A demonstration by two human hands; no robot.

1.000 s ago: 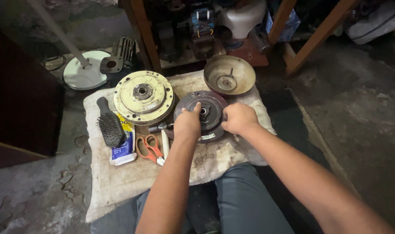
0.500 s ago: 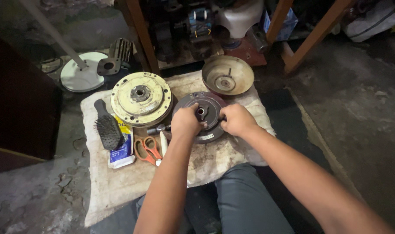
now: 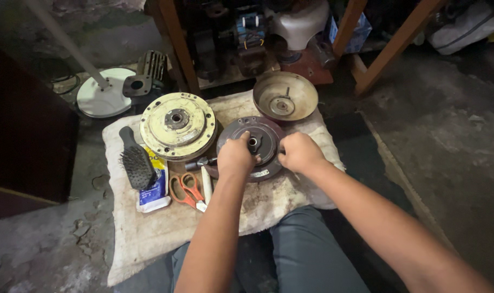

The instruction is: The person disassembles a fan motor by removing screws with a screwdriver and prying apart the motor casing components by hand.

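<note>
Your left hand [image 3: 235, 157] was curled on the dark round motor part [image 3: 264, 135], fingers closed on its top. Your right hand [image 3: 298, 153] gripped its right edge. The part sat on the dirty cloth [image 3: 160, 228], beside the yellow disc [image 3: 177, 126] and the orange scissors [image 3: 185, 190].

Left hand [image 3: 235, 157] hides the dark disc's [image 3: 266, 133] left half.

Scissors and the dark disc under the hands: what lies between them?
In the head view, a white stick-like tool lies between the orange-handled scissors and the dark disc.
</note>
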